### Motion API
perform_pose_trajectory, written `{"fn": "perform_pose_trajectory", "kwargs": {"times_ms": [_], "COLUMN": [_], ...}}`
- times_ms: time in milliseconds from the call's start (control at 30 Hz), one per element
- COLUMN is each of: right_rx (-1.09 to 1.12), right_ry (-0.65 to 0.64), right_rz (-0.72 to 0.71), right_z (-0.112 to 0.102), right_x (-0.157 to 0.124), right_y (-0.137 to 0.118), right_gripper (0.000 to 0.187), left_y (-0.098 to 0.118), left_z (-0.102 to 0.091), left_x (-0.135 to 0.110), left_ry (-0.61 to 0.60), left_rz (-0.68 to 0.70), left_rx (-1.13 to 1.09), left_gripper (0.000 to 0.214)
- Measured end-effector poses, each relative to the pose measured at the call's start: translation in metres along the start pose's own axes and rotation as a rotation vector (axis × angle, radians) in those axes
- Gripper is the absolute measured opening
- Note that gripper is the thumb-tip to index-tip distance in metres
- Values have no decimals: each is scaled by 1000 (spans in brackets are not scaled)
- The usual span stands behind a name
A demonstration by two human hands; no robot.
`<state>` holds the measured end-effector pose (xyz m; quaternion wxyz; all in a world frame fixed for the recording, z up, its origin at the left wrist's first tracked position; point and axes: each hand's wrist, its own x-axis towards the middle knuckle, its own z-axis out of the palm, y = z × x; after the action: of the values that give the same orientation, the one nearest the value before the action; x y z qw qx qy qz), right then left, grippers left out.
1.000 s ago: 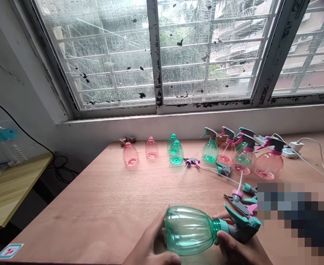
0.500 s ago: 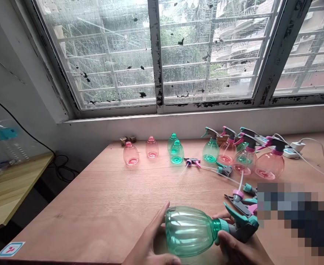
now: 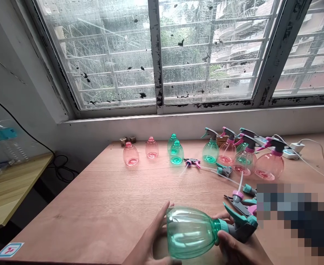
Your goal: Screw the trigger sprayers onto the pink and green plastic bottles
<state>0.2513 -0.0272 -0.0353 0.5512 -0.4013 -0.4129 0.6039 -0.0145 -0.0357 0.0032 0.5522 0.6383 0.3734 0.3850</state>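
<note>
My left hand point(image 3: 153, 235) cups the body of a clear green plastic spray bottle point(image 3: 189, 232) from the left. My right hand point(image 3: 235, 250) holds the bottle at its neck, below a teal and grey trigger spray head point(image 3: 241, 227) that is fitted on it. Beyond the hands, several loose trigger heads with dip tubes point(image 3: 237, 198) lie on the table. Headless pink bottles point(image 3: 131, 154) and green bottles point(image 3: 176, 152) stand in a row, and assembled pink and green spray bottles point(image 3: 246, 158) stand at the right.
The bottles stand on a wooden table point(image 3: 81, 206) below a grimy barred window point(image 3: 156, 55). A power strip point(image 3: 290, 154) with white cables lies at the far right. A blurred patch point(image 3: 296, 221) hides the right edge. A lower table point(image 3: 7, 191) sits to the left.
The green bottle has turned slightly in my hands. Its trigger head has swung a little to the left, and my left fingers have shifted on its body.
</note>
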Motion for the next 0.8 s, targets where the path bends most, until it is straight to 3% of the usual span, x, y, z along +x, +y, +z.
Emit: {"fn": "perform_pose_trajectory", "kwargs": {"times_ms": [100,200,300,567,700,800], "right_rx": [-17,-65,-127,-81,-108,-123], "right_ry": [-3,-8,2,-22,18,5], "right_rz": [-6,6,10,9,-8,-4], "right_z": [1,2,3,1,3,4], "right_x": [-1,-3,-5,-2,-4,-5], "right_y": [-2,-5,-8,-3,-6,-8], "right_gripper": [45,45,46,47,47,45], "left_y": [1,4,2,-14,-8,-3], "left_z": [2,-1,-4,-3,-3,-4], "left_x": [0,-2,-2,6,0,-4], "left_ry": [-31,-51,-48,-91,-48,-34], "left_rz": [38,13,-11,149,72,-1], "left_rx": [-10,-54,-60,-60,-20,-41], "left_gripper": [95,104,99,89,106,101]}}
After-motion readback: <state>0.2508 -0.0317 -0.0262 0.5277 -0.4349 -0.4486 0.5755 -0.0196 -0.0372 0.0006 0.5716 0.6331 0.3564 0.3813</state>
